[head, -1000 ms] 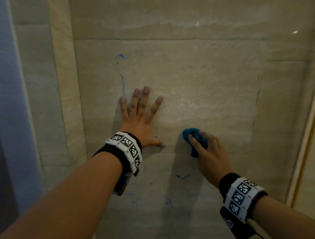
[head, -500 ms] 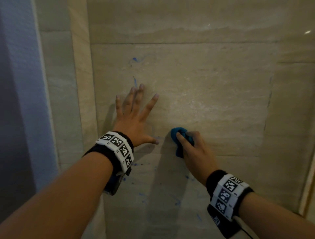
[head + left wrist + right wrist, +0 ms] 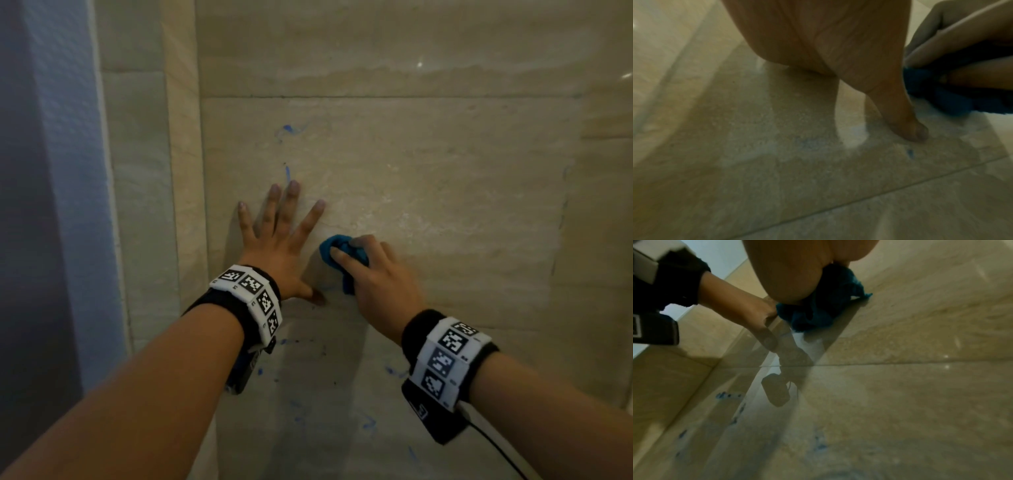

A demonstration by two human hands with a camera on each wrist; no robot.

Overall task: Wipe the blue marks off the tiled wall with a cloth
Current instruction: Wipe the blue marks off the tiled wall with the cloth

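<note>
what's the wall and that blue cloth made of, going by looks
Wall: polished stone or stone-look tile, beige and veined; grout lines and mirror-like reflections show a glossy finish. Cloth: soft, fuzzy fabric, likely microfibre or terry, bunched in the right hand.

- Left hand [image 3: 277,246] lay flat on the beige tiled wall [image 3: 428,178], fingers spread, thumb out toward the right.
- Right hand [image 3: 380,277] had a bunched-up blue cloth [image 3: 330,251] gripped and pushed against the tile, just beside the left hand's index finger.
- Blue marks [image 3: 287,129] showed above the left fingertips, with more scattered on the tile below both wrists.
- Both wrists wore black bands with black-and-white tag blocks [image 3: 255,294].
- A grey-blue wall [image 3: 51,205] sat off to the left.
</note>
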